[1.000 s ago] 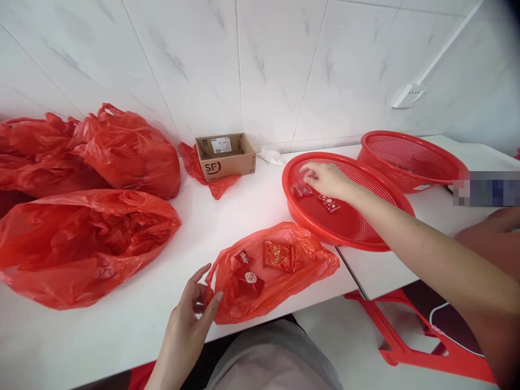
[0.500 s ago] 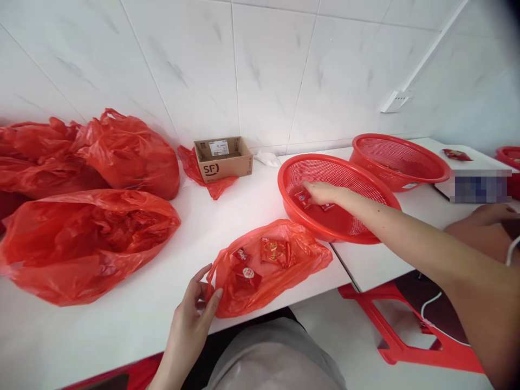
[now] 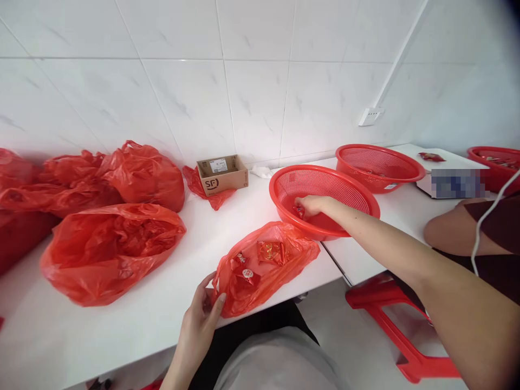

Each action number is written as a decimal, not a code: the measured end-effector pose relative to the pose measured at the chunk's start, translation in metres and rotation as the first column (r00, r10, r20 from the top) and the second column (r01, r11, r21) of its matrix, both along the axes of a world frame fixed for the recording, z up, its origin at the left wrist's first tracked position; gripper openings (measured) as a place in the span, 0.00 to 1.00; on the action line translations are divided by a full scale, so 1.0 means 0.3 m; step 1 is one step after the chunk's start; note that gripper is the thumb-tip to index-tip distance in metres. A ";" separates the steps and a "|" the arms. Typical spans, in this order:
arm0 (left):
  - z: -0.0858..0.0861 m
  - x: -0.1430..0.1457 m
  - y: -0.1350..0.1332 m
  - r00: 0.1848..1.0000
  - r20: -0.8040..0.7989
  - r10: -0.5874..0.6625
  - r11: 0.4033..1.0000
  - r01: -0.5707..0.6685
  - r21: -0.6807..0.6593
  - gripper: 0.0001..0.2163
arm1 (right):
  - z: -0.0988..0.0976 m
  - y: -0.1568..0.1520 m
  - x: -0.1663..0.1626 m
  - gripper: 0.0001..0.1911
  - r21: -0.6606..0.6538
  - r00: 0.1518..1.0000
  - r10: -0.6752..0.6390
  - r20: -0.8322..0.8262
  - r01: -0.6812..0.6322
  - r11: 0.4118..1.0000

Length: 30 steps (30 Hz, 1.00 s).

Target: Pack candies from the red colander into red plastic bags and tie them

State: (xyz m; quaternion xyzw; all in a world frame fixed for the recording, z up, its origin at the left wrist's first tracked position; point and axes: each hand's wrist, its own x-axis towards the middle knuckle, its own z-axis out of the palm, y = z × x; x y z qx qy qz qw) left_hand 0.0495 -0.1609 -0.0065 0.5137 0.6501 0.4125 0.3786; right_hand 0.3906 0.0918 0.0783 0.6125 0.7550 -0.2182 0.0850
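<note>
My left hand (image 3: 200,310) pinches the near left rim of an open red plastic bag (image 3: 280,280) lying on the white table. In the bag are a red packet with gold lettering (image 3: 271,252) and, to its left, a red packet with a white round print (image 3: 247,275) beside another small red one. My right hand (image 3: 312,206) reaches down into a red perforated basket (image 3: 325,172). Its fingers are closed at a small red packet (image 3: 299,210) near the basket floor. My hand partly hides that packet.
Full red plastic bags (image 3: 142,173) crowd the left, with an open red bag (image 3: 93,271) before them. A cardboard box (image 3: 224,179) stands by the wall. Another red basket (image 3: 379,184) is behind mine. At right are a seated person's leg (image 3: 444,230) and a red stool (image 3: 410,330).
My right hand's fingers have gathered in around a red packet in the basket. My left hand keeps its hold on the bag's rim. The head view has shifted.
</note>
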 end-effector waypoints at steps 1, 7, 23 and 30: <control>-0.002 -0.004 0.002 1.000 0.013 -0.005 1.000 0.005 0.000 0.26 | 0.011 -0.001 -0.001 0.20 -0.008 0.999 -0.011 -0.036 0.011 1.000; 0.001 -0.024 0.011 0.984 0.177 -0.004 1.000 0.006 -0.011 0.28 | 0.136 -0.032 0.034 0.12 -0.055 0.922 -0.075 -0.379 0.058 0.997; 0.096 0.005 0.049 0.913 0.402 0.069 0.993 -0.026 -0.112 0.26 | 0.070 -0.411 -0.257 0.26 0.022 0.628 -0.011 -0.778 0.044 0.999; 0.107 -0.003 0.049 0.919 0.384 0.083 0.991 -0.036 -0.129 0.23 | 0.147 -0.137 0.028 0.22 0.298 0.905 -0.116 -0.410 0.253 0.920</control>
